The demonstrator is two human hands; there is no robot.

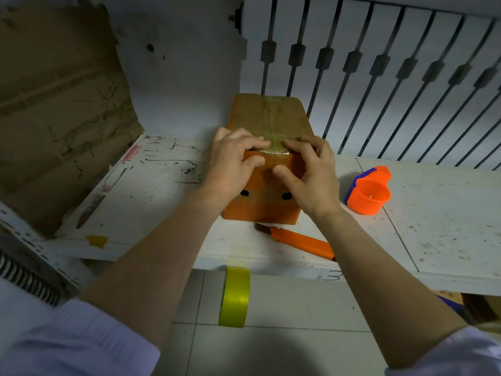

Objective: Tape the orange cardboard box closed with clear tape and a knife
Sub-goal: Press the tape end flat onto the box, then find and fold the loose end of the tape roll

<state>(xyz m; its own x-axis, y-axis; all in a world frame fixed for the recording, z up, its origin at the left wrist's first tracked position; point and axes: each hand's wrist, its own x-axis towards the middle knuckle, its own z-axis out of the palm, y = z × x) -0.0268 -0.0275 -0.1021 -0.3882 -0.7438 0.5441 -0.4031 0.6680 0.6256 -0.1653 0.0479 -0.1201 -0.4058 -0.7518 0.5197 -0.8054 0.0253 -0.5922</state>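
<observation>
The orange cardboard box (267, 210) lies lengthwise on the white table (447, 213), its brown top crossed by shiny clear tape. My left hand (233, 161) and my right hand (309, 172) both rest on the box's near top edge. Their fingers lie flat on the tape where it folds over the front face, and neither hand holds anything. An orange knife (303, 242) lies on the table just in front of the box. A yellowish tape roll (234, 297) hangs at the table's front edge. An orange tape dispenser (368, 191) stands to the right of the box.
A large brown cardboard sheet (59, 109) leans against the wall at the left. White railing bars (379, 77) run behind the table. A metal coil (27, 280) shows at the lower left. Tiled floor (284, 335) lies below the table edge.
</observation>
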